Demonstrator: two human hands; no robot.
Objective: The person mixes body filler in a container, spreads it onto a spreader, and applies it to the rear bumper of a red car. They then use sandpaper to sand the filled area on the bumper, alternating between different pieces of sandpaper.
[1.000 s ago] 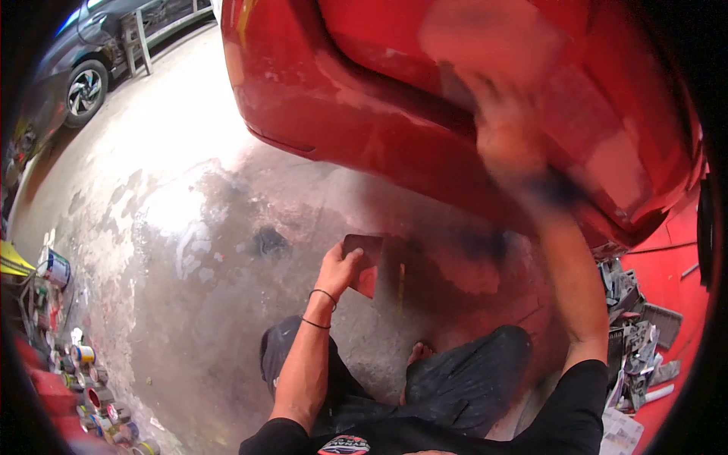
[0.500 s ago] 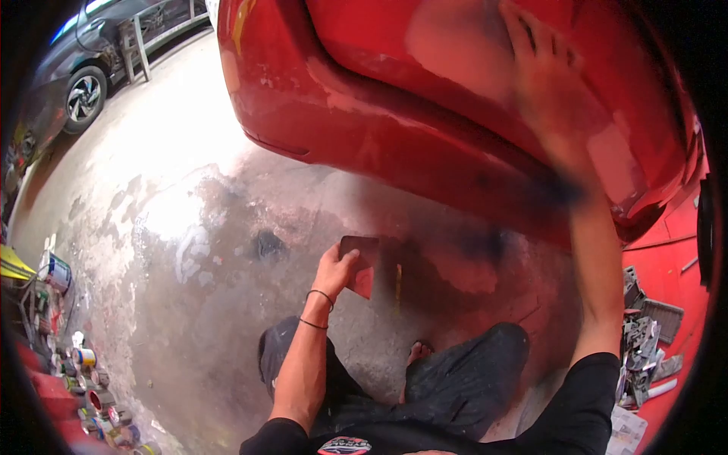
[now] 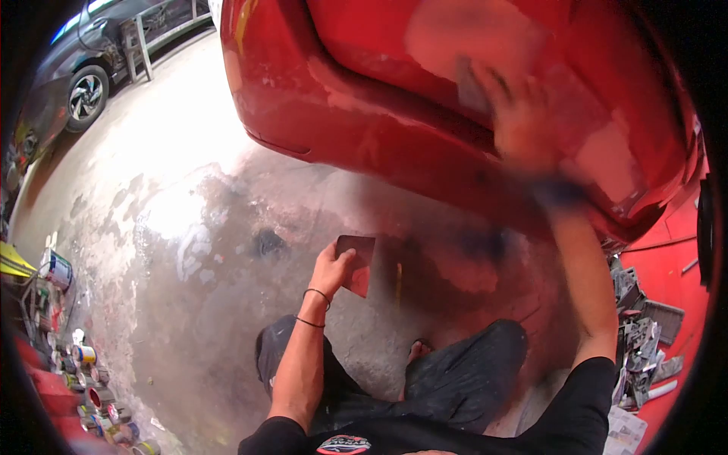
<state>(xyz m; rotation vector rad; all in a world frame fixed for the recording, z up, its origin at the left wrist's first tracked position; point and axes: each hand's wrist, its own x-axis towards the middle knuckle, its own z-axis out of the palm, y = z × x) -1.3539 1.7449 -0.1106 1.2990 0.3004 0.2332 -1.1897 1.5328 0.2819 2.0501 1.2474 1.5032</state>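
Above the floor, my left hand [image 3: 334, 268] is closed on a flat dark rectangular piece [image 3: 359, 254], whose lower part looks red. My right hand [image 3: 523, 121] is blurred by motion and lies against the red car panel [image 3: 379, 129], with its fingers over the surface. A greyish flat piece [image 3: 472, 87] shows at its fingertips; its edges are smeared. Pale, dull patches [image 3: 607, 163] mark the panel around that hand.
A dark car [image 3: 57, 91] and a metal stand [image 3: 139, 49] are at the upper left. Cans [image 3: 85, 355] line the lower left edge. Grey parts [image 3: 641, 341] are heaped on a red surface [image 3: 694, 318] at the right. My legs [image 3: 462, 371] are below.
My right hand has moved down and left across the panel, and the greyish piece now shows beside its fingers. My left hand has barely shifted, still holding the dark piece.
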